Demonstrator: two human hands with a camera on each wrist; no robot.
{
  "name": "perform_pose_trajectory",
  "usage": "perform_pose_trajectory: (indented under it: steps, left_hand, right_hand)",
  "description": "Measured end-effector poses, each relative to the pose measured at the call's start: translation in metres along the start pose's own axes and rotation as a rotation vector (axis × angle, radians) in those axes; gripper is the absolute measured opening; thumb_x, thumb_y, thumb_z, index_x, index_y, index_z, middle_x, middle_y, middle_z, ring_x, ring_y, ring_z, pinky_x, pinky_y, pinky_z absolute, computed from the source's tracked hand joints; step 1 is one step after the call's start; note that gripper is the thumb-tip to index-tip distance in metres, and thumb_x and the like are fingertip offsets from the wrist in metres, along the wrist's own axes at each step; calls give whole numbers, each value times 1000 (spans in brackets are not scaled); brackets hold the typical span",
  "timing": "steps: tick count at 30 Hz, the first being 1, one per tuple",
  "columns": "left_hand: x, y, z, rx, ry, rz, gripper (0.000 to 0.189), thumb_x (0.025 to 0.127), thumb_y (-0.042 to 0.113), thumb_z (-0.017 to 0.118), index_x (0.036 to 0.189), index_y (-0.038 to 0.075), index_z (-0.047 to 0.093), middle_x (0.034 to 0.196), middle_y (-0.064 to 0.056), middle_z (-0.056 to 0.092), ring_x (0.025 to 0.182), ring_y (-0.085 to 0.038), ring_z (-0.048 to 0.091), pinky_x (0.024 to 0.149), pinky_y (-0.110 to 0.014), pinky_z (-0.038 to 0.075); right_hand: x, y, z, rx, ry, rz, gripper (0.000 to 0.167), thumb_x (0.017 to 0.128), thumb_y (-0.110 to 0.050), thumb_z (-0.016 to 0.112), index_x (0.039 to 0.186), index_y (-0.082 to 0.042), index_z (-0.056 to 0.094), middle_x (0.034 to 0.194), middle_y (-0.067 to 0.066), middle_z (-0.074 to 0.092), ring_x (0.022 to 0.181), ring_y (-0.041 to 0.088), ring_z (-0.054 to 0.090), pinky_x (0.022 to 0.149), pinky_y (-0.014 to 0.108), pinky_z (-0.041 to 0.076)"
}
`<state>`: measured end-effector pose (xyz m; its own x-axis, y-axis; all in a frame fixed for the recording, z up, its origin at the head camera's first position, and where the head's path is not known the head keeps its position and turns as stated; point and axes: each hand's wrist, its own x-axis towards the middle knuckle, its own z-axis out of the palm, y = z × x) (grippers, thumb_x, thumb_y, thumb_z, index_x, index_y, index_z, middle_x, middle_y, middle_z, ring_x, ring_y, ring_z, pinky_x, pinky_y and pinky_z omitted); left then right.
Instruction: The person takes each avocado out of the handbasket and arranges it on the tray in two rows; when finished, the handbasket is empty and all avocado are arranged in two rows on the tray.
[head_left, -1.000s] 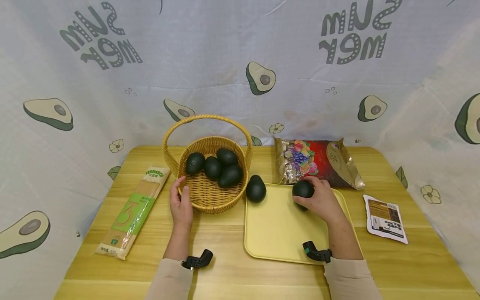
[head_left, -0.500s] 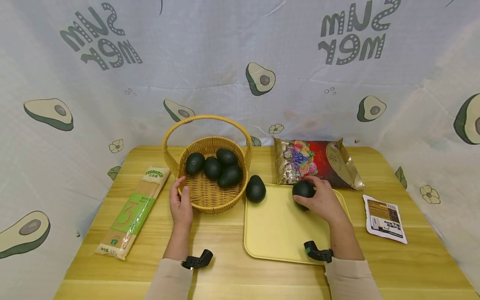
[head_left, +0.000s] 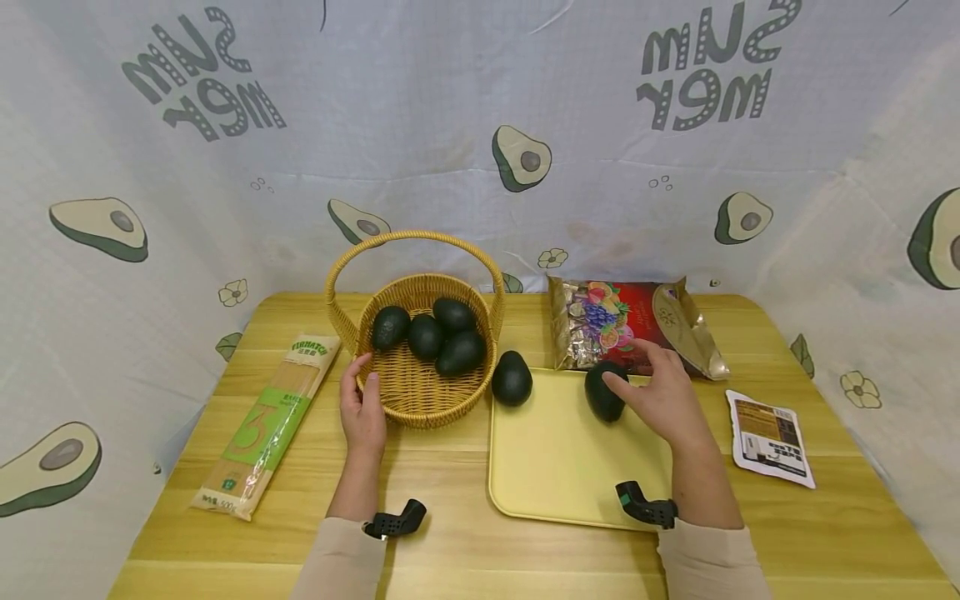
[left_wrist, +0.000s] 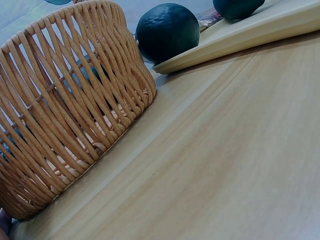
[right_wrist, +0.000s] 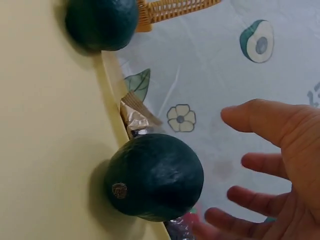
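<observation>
Camera Placement and Shared Coverage

The head view looks forward and down from above, set back to cover the table (head_left: 450, 554) and patterned cloth (head_left: 420, 125). The left wrist view sits low beside the basket (left_wrist: 75, 105), tilted, facing across the table toward the tray (left_wrist: 240, 46). The right wrist view is close over the tray, rolled sideways, facing the cloth. Both wrist views share two avocados (right_wrist: 155, 175) and parts of basket and tray.
</observation>
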<state>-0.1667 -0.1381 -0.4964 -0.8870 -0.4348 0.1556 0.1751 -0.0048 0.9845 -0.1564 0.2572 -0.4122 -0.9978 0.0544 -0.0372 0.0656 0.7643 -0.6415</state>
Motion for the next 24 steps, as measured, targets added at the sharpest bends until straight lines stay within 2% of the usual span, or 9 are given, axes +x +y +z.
perform_pose_trajectory:
  steps: [7, 15, 24]
  left_hand:
    - [0, 2, 0, -14, -11, -4, 35, 106, 11, 48, 139, 4, 54, 154, -10, 44, 152, -21, 27, 123, -46, 21]
    - [0, 1, 0, -9, -12, -3, 35, 106, 10, 48, 139, 4, 54, 154, -11, 44, 152, -22, 27, 123, -46, 21]
    - [1, 0, -1, 3, -14, 8, 34, 106, 10, 47, 139, 4, 54, 153, -12, 45, 152, -21, 27, 124, -45, 19]
  right_hand:
    - [6, 4, 11, -73, -160, 14, 74, 95, -39, 69, 152, -3, 39, 144, 37, 42, 125, 55, 51, 99, 65, 46]
    - [9, 5, 20, -44, -163, 19, 70, 95, -37, 70, 151, -5, 42, 140, 35, 45, 117, 50, 59, 94, 59, 50]
    - [8, 4, 18, -31, -145, 1, 71, 94, -35, 71, 150, -3, 43, 140, 35, 45, 118, 50, 57, 95, 59, 50]
